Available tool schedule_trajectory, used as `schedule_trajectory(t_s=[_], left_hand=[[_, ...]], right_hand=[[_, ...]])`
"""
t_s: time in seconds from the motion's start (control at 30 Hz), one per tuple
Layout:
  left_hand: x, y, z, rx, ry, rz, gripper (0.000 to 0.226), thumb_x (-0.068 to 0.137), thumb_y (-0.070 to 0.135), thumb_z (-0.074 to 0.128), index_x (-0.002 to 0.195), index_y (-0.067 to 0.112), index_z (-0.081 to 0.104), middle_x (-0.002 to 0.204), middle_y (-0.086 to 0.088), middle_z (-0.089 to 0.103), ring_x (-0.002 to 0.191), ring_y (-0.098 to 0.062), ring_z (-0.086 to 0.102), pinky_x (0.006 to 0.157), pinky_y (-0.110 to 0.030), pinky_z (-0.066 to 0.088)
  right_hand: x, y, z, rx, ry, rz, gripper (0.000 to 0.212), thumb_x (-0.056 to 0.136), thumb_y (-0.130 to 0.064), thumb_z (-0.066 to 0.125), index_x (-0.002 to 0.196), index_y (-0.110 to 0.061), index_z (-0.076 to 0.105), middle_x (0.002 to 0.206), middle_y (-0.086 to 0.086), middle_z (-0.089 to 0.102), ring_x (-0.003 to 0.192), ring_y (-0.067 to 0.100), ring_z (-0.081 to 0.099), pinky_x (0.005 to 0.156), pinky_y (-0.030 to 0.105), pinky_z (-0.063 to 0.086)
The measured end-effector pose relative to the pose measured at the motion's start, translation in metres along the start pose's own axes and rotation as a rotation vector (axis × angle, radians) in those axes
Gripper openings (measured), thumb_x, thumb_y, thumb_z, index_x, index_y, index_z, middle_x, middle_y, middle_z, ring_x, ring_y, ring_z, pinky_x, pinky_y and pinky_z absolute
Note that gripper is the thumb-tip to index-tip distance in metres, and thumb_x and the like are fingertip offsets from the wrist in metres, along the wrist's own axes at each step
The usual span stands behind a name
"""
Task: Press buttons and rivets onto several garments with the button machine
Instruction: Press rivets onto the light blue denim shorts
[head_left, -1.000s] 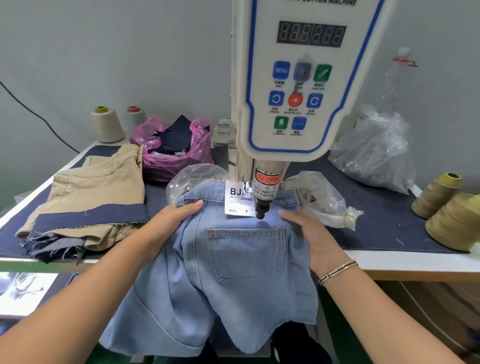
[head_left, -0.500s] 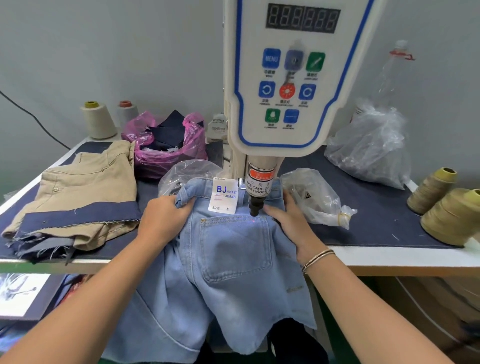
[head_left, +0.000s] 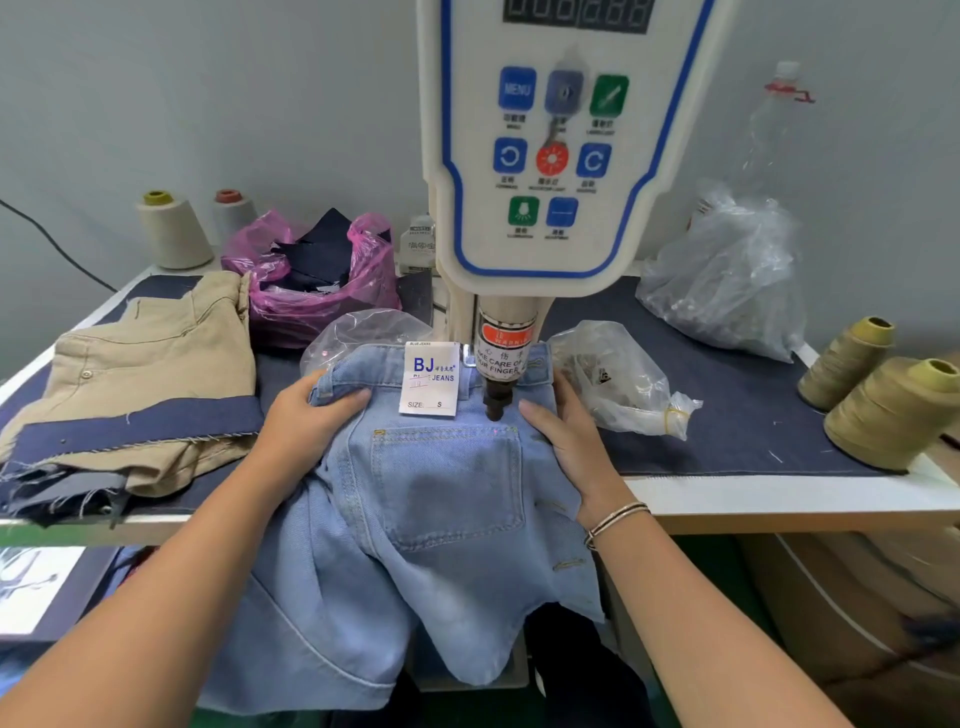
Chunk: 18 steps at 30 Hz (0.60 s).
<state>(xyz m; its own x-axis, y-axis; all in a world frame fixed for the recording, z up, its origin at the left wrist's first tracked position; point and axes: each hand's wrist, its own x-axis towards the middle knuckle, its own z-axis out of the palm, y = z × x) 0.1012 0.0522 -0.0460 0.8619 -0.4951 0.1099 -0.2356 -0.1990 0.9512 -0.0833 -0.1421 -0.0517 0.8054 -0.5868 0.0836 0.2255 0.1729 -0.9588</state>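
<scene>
Head view: light-blue denim shorts (head_left: 441, 483) under the button machine's punch (head_left: 497, 402).
Soft, floppy cloth; left hand (head_left: 306, 415) pinches the waistband, right hand (head_left: 566, 436) lies flat, fingers together, probably steadying it.

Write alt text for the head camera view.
Two bare hands, left hand and right hand, hold light blue denim shorts under the punch of a button machine. Folded khaki garments lie to the left and thread cones to the right.
</scene>
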Motion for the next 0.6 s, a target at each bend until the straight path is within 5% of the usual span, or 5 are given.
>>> schedule_trajectory(t_s=[0.23, 0.43, 0.6], left_hand=[[0.0020, -0.0036, -0.0010, -0.084, -0.012, -0.025, 0.014, 0.081, 0.024, 0.077, 0.089, 0.034, 0.071, 0.079, 0.022, 0.072, 0.069, 0.010, 0.064, 0.055, -0.003, 0.043], [0.0030, -0.0033, -0.0001, -0.105, 0.001, -0.020, 0.015, 0.082, 0.021, 0.076, 0.090, 0.031, 0.070, 0.075, 0.023, 0.072, 0.067, 0.011, 0.064, 0.055, -0.003, 0.043], [0.0023, -0.0025, 0.0000, -0.126, 0.020, -0.012, 0.018, 0.082, 0.016, 0.075, 0.096, 0.025, 0.071, 0.080, 0.015, 0.071, 0.065, 0.012, 0.062, 0.058, -0.002, 0.044]], right_hand=[[0.0021, 0.0006, -0.0015, 0.044, -0.072, 0.077, 0.038, 0.095, -0.006, 0.052, 0.125, -0.029, 0.054, 0.124, 0.006, 0.064, 0.115, 0.026, 0.060, 0.098, 0.038, 0.047], [0.0048, -0.0012, 0.0034, 0.015, -0.013, 0.052, 0.034, 0.094, 0.000, 0.050, 0.115, -0.025, 0.057, 0.110, 0.002, 0.069, 0.101, 0.016, 0.066, 0.081, 0.023, 0.052], [0.0034, -0.0034, 0.0048, 0.011, -0.015, 0.061, 0.033, 0.093, 0.001, 0.051, 0.113, -0.025, 0.058, 0.106, 0.001, 0.069, 0.098, 0.016, 0.066, 0.080, 0.024, 0.052]])
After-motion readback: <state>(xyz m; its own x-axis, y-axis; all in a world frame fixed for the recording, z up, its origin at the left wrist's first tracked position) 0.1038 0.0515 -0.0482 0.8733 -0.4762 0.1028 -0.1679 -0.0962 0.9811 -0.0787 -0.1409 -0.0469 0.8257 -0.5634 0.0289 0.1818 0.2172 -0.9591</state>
